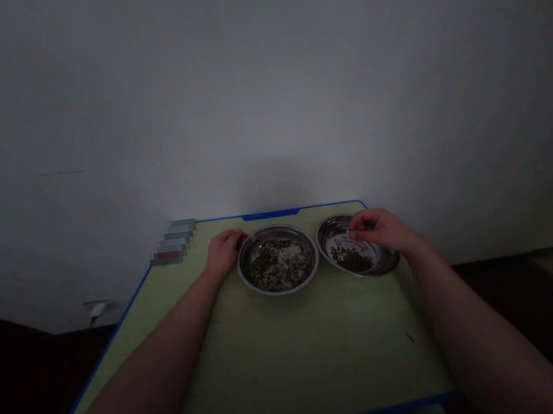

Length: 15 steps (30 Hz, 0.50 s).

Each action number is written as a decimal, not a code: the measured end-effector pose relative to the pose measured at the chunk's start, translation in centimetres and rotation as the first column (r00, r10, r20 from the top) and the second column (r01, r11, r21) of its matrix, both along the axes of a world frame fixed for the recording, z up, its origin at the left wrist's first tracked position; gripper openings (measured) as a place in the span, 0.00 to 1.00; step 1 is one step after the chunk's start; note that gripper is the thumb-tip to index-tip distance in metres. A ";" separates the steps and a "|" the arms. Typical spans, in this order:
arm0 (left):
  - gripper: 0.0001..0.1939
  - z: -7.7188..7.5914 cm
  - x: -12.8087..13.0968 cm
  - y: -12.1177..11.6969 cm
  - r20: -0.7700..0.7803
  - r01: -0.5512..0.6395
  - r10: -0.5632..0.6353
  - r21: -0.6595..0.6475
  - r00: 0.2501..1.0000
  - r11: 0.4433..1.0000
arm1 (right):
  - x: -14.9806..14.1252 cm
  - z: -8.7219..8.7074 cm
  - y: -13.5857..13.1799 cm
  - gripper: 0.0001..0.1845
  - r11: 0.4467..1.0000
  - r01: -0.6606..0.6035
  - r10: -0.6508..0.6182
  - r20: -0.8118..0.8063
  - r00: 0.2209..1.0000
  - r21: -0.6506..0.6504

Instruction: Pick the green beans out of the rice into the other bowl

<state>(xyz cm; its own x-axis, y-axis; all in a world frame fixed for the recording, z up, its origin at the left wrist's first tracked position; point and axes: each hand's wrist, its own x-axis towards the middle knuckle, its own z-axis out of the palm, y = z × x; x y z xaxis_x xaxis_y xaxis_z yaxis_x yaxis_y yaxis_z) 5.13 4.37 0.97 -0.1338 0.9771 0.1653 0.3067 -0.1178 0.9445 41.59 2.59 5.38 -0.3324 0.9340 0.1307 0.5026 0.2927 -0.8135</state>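
Observation:
A round metal bowl (281,292) stands on the table, holding a mix of small green beans and pale, rice-like grains. My left hand (224,250) is at its left rim, fingers curled against the edge. Touching or nearly touching it on the right is a second metal bowl (323,255), slightly tilted in view, with some green beans and a patch of dark reddish grains at its bottom. Over that second bowl hovers my right hand (377,228), thumb and fingertips pinched together. Whatever sits between those fingertips is too small and dark to make out.
The light green table (295,359) has a blue edge and stands against a grey wall (262,88). A blurred-out object (175,243) lies at the far left corner. A thin dark mark (410,337) shows at the right. A white plug (97,309) is on the wall.

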 end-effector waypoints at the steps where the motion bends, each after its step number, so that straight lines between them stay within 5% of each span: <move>1: 0.18 0.0 0.0 0.0 0.008 -0.003 0.003 -0.003 1.000 1.000 | 0.1 -0.1 0.1 0.13 1.000 -0.002 0.002 0.002 1.000 0.005; 9: 0.16 -0.7 -0.1 0.5 0.044 0.018 -0.018 0.011 0.999 1.000 | 0.0 0.2 -0.2 0.14 1.000 0.006 -0.006 0.006 1.000 0.023; 15: 0.15 -0.8 0.0 0.5 0.113 0.031 -0.031 0.005 0.993 1.000 | -5.3 1.1 -0.4 0.12 0.983 -0.071 0.045 0.157 0.987 0.167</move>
<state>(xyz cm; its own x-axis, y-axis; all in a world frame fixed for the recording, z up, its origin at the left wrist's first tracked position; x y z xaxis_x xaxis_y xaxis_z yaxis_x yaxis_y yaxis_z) 5.09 4.89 0.21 -0.1211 0.9806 0.1539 0.1944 -0.1286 0.9725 36.26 2.18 6.45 -0.4133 0.8807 0.2314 0.5942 0.4535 -0.6643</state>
